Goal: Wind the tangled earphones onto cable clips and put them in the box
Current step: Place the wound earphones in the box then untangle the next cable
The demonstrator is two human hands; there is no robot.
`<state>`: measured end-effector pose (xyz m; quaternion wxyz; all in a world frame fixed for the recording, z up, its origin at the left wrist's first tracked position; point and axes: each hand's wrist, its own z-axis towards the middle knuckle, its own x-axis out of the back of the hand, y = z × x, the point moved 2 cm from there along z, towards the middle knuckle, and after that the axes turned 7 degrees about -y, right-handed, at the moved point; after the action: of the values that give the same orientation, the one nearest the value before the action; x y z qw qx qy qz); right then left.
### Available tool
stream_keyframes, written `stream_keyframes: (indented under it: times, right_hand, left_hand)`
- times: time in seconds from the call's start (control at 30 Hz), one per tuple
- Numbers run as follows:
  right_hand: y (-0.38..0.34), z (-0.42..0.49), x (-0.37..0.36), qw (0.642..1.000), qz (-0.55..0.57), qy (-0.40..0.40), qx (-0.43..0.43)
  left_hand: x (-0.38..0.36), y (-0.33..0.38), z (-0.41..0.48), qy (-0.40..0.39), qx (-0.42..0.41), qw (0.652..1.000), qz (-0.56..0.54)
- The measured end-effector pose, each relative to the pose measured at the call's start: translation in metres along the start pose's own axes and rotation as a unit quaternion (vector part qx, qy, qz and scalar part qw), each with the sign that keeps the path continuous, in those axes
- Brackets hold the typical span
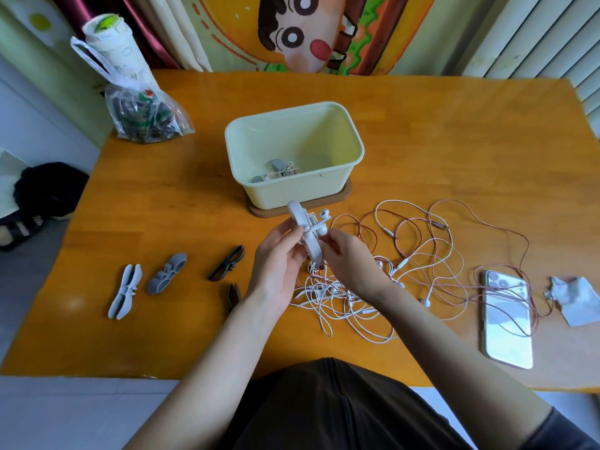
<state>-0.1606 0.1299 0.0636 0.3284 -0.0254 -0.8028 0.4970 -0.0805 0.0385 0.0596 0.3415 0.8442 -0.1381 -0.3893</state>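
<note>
Above the table's middle I hold a pale grey cable clip (300,219) with white earphones (321,222) wound on it. My left hand (281,258) grips the clip from the left, and my right hand (345,258) pinches it from the right. Below the hands lies a tangle of white and pink earphone cables (412,254). The cream box (344,134) stands just behind, with one wound clip (281,170) inside. Spare clips lie to the left: a light grey one (125,290), a dark grey one (165,274), a black one (227,263) and a brown one (233,295).
A white phone (506,323) lies at the right with pink cable across it, next to a crumpled grey wrapper (574,298). A plastic bag (146,115) sits at the far left corner. The box stands on a brown lid (344,196).
</note>
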Motion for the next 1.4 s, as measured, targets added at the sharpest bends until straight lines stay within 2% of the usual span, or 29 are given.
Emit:
stream_keyframes:
  times: [0.1,0.17,0.3,0.47,0.67,0.87,1.1,1.23,1.4]
  right_hand:
    - [0.001,-0.003,-0.002,0.999,0.036,0.000,-0.012]
    - [0.002,-0.007,-0.001,0.998,0.062,0.028,-0.004]
    - [-0.004,-0.016,0.001,0.991,0.005,0.104,0.089]
    - [-0.019,-0.023,-0.001,0.977,-0.034,0.124,0.172]
    - [-0.026,-0.020,-0.003,0.975,-0.053,0.119,0.177]
    - [-0.031,-0.021,0.002,0.972,-0.045,0.162,0.163]
    - [-0.032,-0.024,0.006,0.973,-0.043,0.166,0.156]
    - [-0.031,-0.024,0.007,0.973,-0.064,0.157,0.155]
    - [-0.029,-0.026,0.008,0.975,-0.061,0.149,0.155]
  left_hand:
    - [0.002,-0.002,0.001,0.000,0.003,1.000,0.010]
    - [0.004,-0.002,0.003,0.020,0.001,1.000,0.008]
    - [0.003,-0.002,0.004,0.054,0.012,0.998,-0.003]
    - [-0.002,-0.003,0.001,0.057,-0.009,0.998,0.007]
    - [-0.003,-0.001,-0.002,0.045,-0.015,0.999,0.013]
    - [-0.010,-0.001,-0.010,-0.025,-0.016,0.999,0.015]
    - [-0.017,0.003,-0.020,-0.086,-0.018,0.996,0.013]
    - [-0.017,0.002,-0.022,-0.066,-0.052,0.994,0.071]
    - [-0.014,0.001,-0.021,-0.014,-0.081,0.992,0.091]
